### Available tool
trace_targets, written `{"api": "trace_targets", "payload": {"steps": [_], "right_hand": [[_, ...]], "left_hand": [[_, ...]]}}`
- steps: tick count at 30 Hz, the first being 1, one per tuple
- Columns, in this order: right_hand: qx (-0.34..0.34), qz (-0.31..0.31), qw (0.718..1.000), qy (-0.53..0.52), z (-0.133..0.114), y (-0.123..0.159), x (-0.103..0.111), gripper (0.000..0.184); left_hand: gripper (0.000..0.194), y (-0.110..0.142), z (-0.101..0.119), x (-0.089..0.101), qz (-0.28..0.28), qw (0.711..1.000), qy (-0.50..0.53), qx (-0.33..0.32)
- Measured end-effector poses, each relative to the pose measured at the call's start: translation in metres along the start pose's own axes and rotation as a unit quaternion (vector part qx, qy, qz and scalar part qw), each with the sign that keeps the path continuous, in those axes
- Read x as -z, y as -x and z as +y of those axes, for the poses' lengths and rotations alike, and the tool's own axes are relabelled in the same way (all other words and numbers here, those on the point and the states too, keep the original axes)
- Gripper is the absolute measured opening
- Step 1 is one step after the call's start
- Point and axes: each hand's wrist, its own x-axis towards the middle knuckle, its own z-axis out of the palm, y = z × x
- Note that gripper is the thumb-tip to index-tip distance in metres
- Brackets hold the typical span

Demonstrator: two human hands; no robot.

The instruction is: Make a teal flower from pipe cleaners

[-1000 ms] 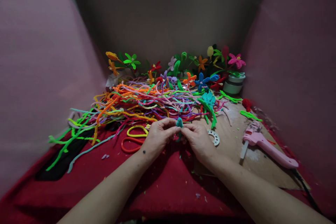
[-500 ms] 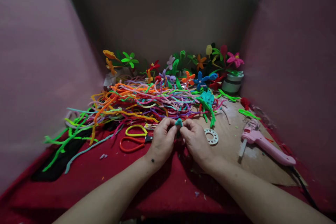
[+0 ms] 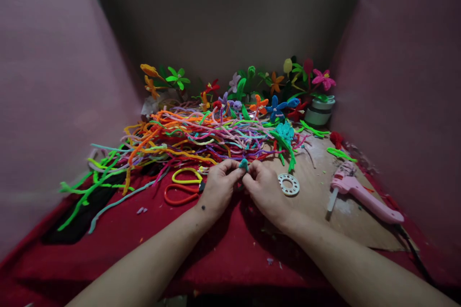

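My left hand [image 3: 218, 187] and my right hand [image 3: 264, 188] meet at the middle of the work surface, fingers pinched together on a small teal pipe-cleaner piece [image 3: 244, 164] that sticks up between the fingertips. Most of that piece is hidden by the fingers. Just behind the hands lies a big tangled heap of coloured pipe cleaners [image 3: 194, 136]. Scissors with yellow and orange handles [image 3: 183, 186] lie just left of my left hand. A white ring with holes [image 3: 288, 184] lies just right of my right hand.
A pink glue gun [image 3: 362, 194] lies at the right on a brown cardboard sheet [image 3: 324, 211]. Finished pipe-cleaner flowers [image 3: 273, 93] stand along the back, some in a white pot [image 3: 319, 112]. Red cloth [image 3: 126, 244] covers the surface. Pink walls close in on both sides.
Both hands stay pinched on the teal piece and have shifted slightly up and away; less of the teal piece shows between the fingers. The scissors are more exposed.
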Motion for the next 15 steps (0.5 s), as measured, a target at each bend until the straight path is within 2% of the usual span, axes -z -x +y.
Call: {"api": "trace_targets", "payload": {"steps": [2, 4, 10, 15], "right_hand": [[-0.052, -0.067, 0.990, -0.110, -0.001, -0.001, 0.001, 0.008], [-0.091, -0.109, 0.972, -0.188, -0.002, -0.001, 0.002, 0.015], [-0.119, -0.115, 0.952, -0.258, -0.004, 0.000, 0.003, 0.019], [-0.128, -0.140, 0.945, -0.268, 0.003, -0.002, 0.005, 0.018]], "left_hand": [[0.016, -0.002, 0.002, 0.004, -0.004, 0.998, 0.050, 0.022], [0.018, -0.004, 0.005, 0.006, -0.009, 0.996, 0.085, 0.030], [0.017, -0.006, 0.008, 0.011, -0.054, 0.991, 0.112, 0.047], [0.018, -0.008, 0.012, 0.018, -0.116, 0.990, 0.063, 0.055]]}}
